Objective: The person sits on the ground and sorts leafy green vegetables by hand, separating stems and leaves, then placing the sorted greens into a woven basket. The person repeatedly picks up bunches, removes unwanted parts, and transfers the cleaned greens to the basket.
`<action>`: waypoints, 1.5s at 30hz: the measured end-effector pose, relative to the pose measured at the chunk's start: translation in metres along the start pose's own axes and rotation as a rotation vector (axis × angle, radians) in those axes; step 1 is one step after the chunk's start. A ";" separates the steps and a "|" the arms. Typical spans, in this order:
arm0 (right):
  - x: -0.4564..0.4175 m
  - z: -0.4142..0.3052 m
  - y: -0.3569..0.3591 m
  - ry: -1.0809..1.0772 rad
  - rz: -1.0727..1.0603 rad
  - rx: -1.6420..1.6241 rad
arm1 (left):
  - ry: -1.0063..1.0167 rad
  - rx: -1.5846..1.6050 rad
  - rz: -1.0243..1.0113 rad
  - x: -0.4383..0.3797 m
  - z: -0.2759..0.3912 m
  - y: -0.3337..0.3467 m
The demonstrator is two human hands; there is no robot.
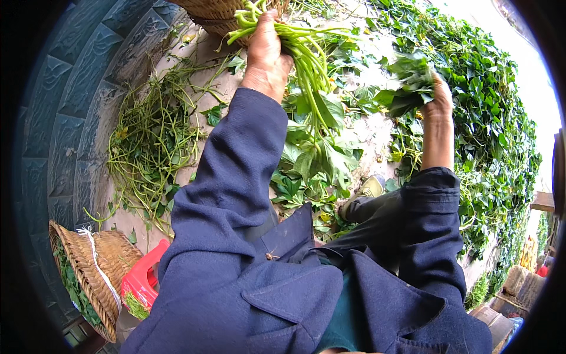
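My left hand (266, 57), at the top middle, is closed around a bundle of long green leaf stems (309, 57), whose broad leaves hang down over more greens. Over to the right, my right hand (437, 95) grips a bunch of green leaves (409, 82), slightly blurred. Beneath both hands, loose leaves and vines (309, 177) lie scattered on the pale ground. Just beyond my left hand stands a woven basket (212, 15), cut off by the top edge.
A heap of stripped stems (152, 141) lies left, beside a dark tiled wall (66, 97). Lower left are a woven basket of leaves (106, 256) and a red plastic container (140, 278). A large pile of leafy vines (482, 110) spreads along the right. My shoe (371, 188) rests among leaves.
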State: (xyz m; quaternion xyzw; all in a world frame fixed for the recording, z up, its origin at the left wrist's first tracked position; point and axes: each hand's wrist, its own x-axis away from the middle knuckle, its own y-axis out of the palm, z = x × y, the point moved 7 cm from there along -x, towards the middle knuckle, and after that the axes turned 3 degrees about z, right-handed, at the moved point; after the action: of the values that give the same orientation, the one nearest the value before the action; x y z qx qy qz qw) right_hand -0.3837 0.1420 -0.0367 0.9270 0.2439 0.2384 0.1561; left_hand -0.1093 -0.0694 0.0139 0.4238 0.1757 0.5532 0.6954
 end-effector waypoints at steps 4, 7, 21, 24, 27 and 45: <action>-0.003 -0.056 -0.057 -0.132 0.126 -0.121 | 0.128 -0.251 0.020 -0.013 0.066 -0.028; 0.023 -0.073 -0.039 -0.273 0.019 -0.172 | 0.066 -0.135 0.067 -0.031 0.056 -0.033; 0.142 0.060 0.155 -0.740 -0.445 1.094 | 0.009 0.087 0.024 -0.010 0.004 -0.007; 0.137 0.061 0.154 -0.753 -0.410 1.077 | -0.041 0.030 -0.043 -0.028 0.004 -0.020; 0.132 0.052 0.149 -0.720 -0.359 0.919 | -0.039 -0.017 -0.063 -0.045 0.006 -0.034; 0.122 0.017 0.119 -0.392 -0.522 0.908 | 0.144 -0.144 0.180 -0.034 0.068 -0.051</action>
State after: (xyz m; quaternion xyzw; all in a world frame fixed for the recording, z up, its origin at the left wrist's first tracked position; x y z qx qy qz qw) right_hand -0.2365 0.1041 0.0424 0.8370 0.5100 -0.1139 -0.1626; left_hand -0.0403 -0.1286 0.0059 0.3462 0.1463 0.6536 0.6570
